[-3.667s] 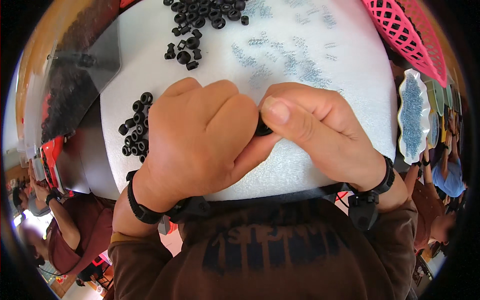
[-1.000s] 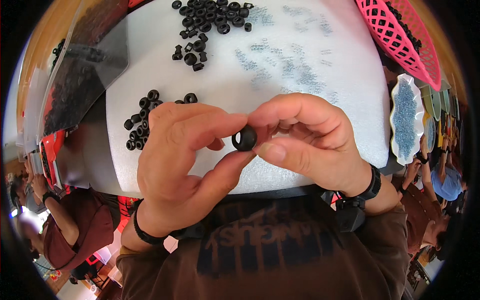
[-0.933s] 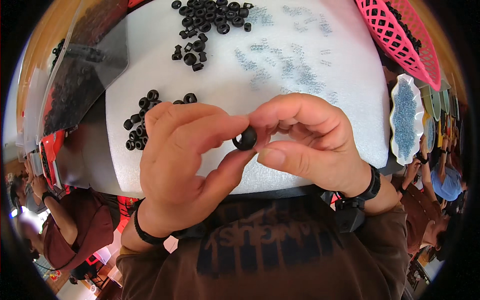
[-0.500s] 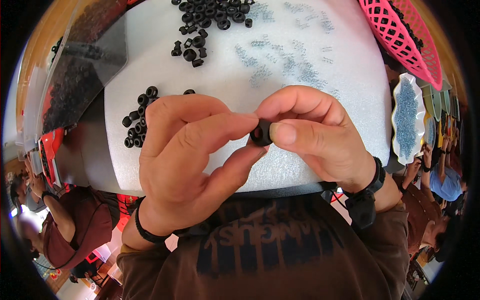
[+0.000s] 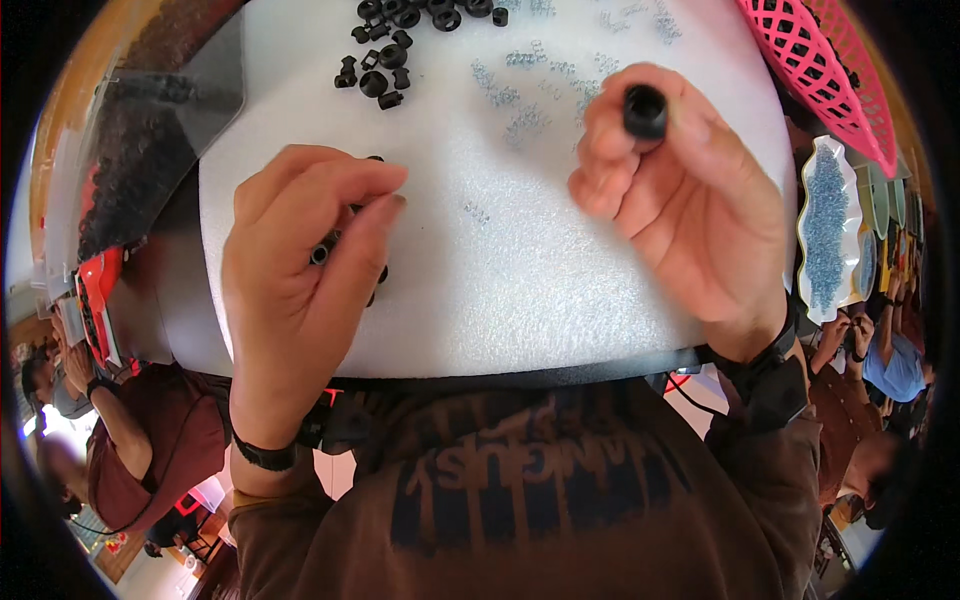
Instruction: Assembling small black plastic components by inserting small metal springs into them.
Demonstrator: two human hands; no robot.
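Right grip: closed on a black bushing (image 5: 645, 110), pinched between thumb and fingertips of the right hand (image 5: 690, 215), bore turned up toward the camera, lifted clear above the foam sheet (image 5: 520, 290).
Left grip: fingers of the left hand (image 5: 300, 270) curled down, thumb meeting forefinger over a small pile of black parts (image 5: 345, 258) at the foam sheet's left side; pinch closed, grasp of any one piece hidden by the fingers.
Bushing material: matte black, rubber-like, short cylinder with a round hole.
Foam sheet: white, finely pebbled, soft-looking; spread over the desk, apparently to stop small parts rolling.
Far pile (image 5: 400, 45): more black rings and sleeves, at the foam sheet's far edge.
Scatter (image 5: 525, 95): tiny pale blue-grey pieces, right of the far pile.
Basket (image 5: 820, 70): pink plastic lattice, off the foam sheet's far right corner.
Dish (image 5: 825, 230): white, scalloped, holding blue-grey grains, right of the foam sheet.
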